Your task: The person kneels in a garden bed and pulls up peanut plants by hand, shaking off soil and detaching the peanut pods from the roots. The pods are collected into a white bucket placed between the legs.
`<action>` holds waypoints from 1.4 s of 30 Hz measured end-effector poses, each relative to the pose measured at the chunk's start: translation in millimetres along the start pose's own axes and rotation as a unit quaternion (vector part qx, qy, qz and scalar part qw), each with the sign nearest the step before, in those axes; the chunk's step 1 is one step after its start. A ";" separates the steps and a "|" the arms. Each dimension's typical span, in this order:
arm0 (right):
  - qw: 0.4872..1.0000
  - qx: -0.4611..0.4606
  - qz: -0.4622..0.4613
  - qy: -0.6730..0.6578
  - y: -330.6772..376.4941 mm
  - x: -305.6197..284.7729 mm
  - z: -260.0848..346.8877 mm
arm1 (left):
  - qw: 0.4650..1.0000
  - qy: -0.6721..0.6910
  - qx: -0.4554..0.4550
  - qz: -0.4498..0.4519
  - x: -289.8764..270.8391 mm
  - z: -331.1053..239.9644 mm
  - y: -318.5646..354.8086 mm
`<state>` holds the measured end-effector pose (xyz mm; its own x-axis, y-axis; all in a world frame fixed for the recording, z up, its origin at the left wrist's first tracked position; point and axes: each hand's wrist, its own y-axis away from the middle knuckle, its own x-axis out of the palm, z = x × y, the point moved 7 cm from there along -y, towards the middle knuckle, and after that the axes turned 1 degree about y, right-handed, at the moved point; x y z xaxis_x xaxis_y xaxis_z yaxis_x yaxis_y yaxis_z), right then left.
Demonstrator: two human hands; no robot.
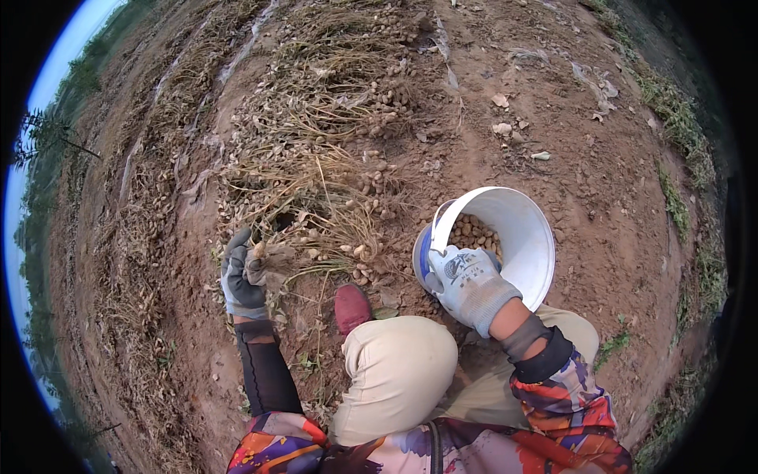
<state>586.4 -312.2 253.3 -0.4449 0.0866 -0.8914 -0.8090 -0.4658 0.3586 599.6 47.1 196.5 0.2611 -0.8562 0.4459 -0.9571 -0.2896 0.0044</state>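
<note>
white bucket (530, 237), partly filled with peanuts (476, 235), stands at the right hand (470, 283), its grip on the rim unclear; many pods (379, 183) remain on uprooted plants (316, 189). left hand (245, 278): fingers closed round a root clump (276, 259).

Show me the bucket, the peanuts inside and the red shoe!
Bucket (527, 245): head view, inner wall.
Peanuts (475, 232): head view, middle of the pile.
Red shoe (352, 310): head view, middle of its top.

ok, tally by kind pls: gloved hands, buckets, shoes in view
Gloved hands: 2 (left hand, right hand)
Bucket: 1
Red shoe: 1
Total: 4
Peanuts left out: too many, partly hidden.
</note>
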 end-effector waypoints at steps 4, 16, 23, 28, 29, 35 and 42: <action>0.999 0.042 0.015 -0.016 4.0 -6.2 1.1 | 0.995 0.017 0.021 -0.091 -35.9 -46.3 15.1; 0.620 -0.030 -0.089 -0.779 -0.6 -32.1 3.7 | 0.992 0.021 -0.043 0.113 154.9 -10.2 33.8; 0.636 0.031 -0.071 -0.768 1.5 -38.2 -12.5 | 0.925 0.049 -0.223 0.303 277.1 43.7 60.7; 0.764 0.005 -0.270 -0.586 6.0 -46.6 -43.6 | 0.943 0.032 -0.200 0.263 297.4 49.1 68.5; 0.805 -0.004 -0.325 -0.496 9.3 -53.4 -45.6 | 0.935 0.002 -0.220 0.278 295.9 53.2 69.6; 0.912 0.026 -0.326 -0.249 23.2 -76.3 -42.2 | 0.890 -0.162 -0.275 0.326 282.4 68.4 72.9; 0.619 -0.002 -0.224 -0.753 8.2 -54.4 -56.6 | 0.937 0.013 -0.207 0.282 266.9 61.6 67.4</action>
<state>625.8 -370.6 289.1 -0.0329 0.9290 0.3687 -0.9811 -0.1004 0.1653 612.6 -227.3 260.6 -0.2983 -0.8114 0.5027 -0.9100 0.4006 0.1066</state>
